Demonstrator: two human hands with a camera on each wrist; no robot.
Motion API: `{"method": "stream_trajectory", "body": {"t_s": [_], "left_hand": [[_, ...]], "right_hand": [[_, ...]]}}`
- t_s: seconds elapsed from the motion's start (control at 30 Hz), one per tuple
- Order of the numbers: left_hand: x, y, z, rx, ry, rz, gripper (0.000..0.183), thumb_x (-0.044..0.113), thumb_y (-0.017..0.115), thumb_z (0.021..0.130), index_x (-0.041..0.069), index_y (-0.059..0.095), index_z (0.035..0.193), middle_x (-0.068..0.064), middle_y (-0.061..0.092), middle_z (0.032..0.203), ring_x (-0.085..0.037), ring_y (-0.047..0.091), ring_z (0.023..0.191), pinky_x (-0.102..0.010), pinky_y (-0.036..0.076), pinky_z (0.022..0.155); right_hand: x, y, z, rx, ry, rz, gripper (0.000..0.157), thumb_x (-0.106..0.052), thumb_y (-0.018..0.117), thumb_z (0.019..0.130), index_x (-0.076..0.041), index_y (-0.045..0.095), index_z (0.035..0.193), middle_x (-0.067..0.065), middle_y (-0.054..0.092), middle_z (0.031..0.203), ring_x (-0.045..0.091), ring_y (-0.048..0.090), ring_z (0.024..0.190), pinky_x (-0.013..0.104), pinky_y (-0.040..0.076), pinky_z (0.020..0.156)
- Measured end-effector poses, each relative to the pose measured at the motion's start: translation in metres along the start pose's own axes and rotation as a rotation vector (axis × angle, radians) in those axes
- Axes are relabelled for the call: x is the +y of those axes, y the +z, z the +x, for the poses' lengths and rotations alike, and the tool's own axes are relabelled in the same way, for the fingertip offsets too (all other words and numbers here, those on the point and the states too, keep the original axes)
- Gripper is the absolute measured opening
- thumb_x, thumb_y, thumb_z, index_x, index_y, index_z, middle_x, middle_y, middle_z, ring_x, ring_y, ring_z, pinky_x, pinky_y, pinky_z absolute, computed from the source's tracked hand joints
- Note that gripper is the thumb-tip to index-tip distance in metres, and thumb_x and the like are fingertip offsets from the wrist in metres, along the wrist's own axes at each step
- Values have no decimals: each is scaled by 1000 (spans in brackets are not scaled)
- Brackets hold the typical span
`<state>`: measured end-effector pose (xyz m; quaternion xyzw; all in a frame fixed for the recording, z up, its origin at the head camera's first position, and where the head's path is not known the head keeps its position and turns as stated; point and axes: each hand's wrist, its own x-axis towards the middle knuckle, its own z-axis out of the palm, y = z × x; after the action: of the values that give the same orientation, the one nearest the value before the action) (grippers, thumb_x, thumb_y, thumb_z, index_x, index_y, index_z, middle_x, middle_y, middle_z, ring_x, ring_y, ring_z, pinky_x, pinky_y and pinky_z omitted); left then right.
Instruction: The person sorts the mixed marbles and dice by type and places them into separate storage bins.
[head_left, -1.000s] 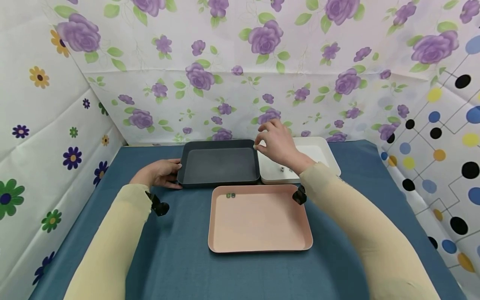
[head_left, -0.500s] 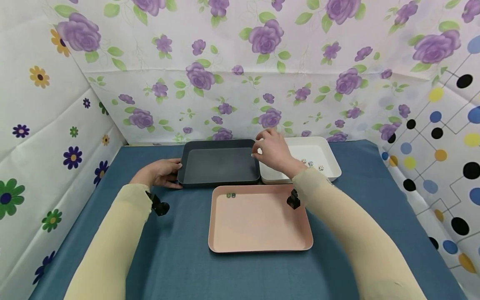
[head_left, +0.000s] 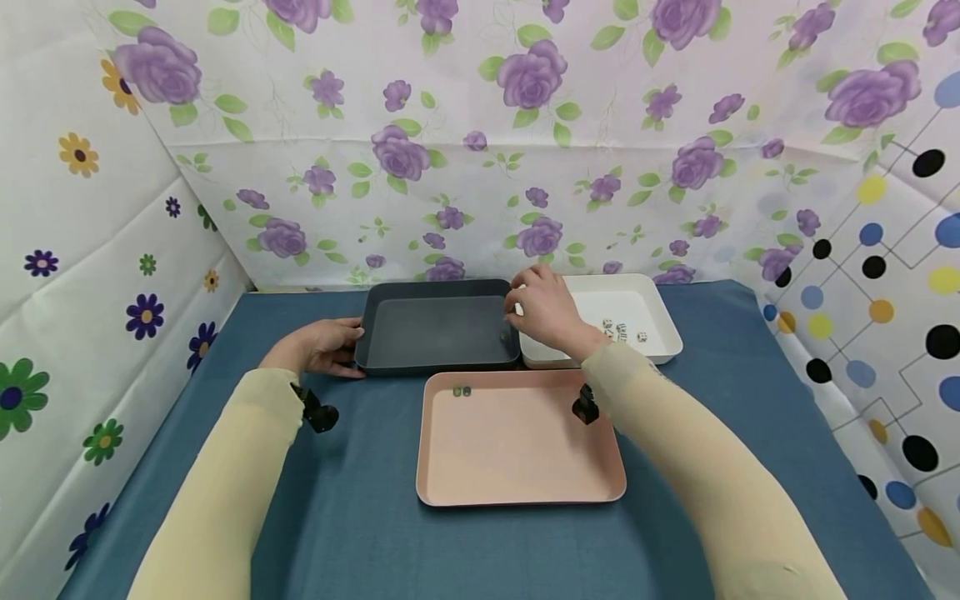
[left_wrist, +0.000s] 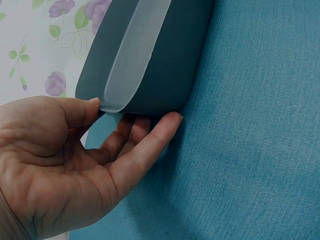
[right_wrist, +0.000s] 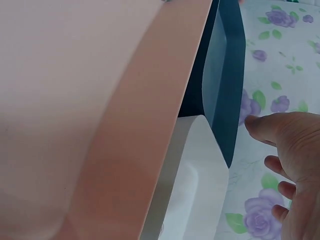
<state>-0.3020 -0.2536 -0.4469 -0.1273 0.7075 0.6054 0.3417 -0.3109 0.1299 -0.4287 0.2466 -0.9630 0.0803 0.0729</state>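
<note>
At the left end of a dark grey tray (head_left: 438,329), my left hand (head_left: 318,346) grips its edge. In the left wrist view the thumb (left_wrist: 85,110) lies on the rim while fingers reach the outer wall beneath. My right hand (head_left: 547,308) hovers where the dark tray meets a white tray (head_left: 630,292), thumb and fingers loosely bent, and nothing shows between them. Below its fingertips, a small dark greenish piece (head_left: 505,336) shows at the dark tray's right side. Several small white dice (head_left: 621,331) lie in the white tray, partly behind the right wrist.
In front of both trays lies a pink tray (head_left: 521,442) with two small greenish cubes (head_left: 461,391) near its back left corner. A blue cloth (head_left: 360,517) covers the table. Flowered sheets (head_left: 337,208) stand behind and at the left, a dotted one (head_left: 877,350) at the right.
My right hand has shifted left and slightly down to the dark tray's edge, uncovering more white dice. A small greenish piece now shows in the dark tray. The left hand stays put.
</note>
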Motion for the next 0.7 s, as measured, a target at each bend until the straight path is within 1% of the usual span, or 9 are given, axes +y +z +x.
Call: {"method": "stream_trajectory", "body": {"t_s": [0.33, 0.7], "left_hand": [[-1, 0, 0, -2, 5, -3, 58, 20, 29, 116, 27, 3, 167, -26, 31, 160, -43, 41, 141, -57, 53, 99], [-1, 0, 1, 3, -2, -15, 58, 20, 29, 116, 27, 3, 167, -25, 31, 161, -43, 40, 142, -57, 53, 99]], "right_hand": [[3, -4, -3, 0, -1, -9, 12, -32, 78, 94, -24, 81, 103, 6, 59, 134, 33, 39, 133, 56, 38, 108], [1, -9, -7, 14, -19, 4, 13, -33, 78, 94, -24, 81, 103, 6, 59, 135, 35, 39, 135, 56, 36, 111]]}}
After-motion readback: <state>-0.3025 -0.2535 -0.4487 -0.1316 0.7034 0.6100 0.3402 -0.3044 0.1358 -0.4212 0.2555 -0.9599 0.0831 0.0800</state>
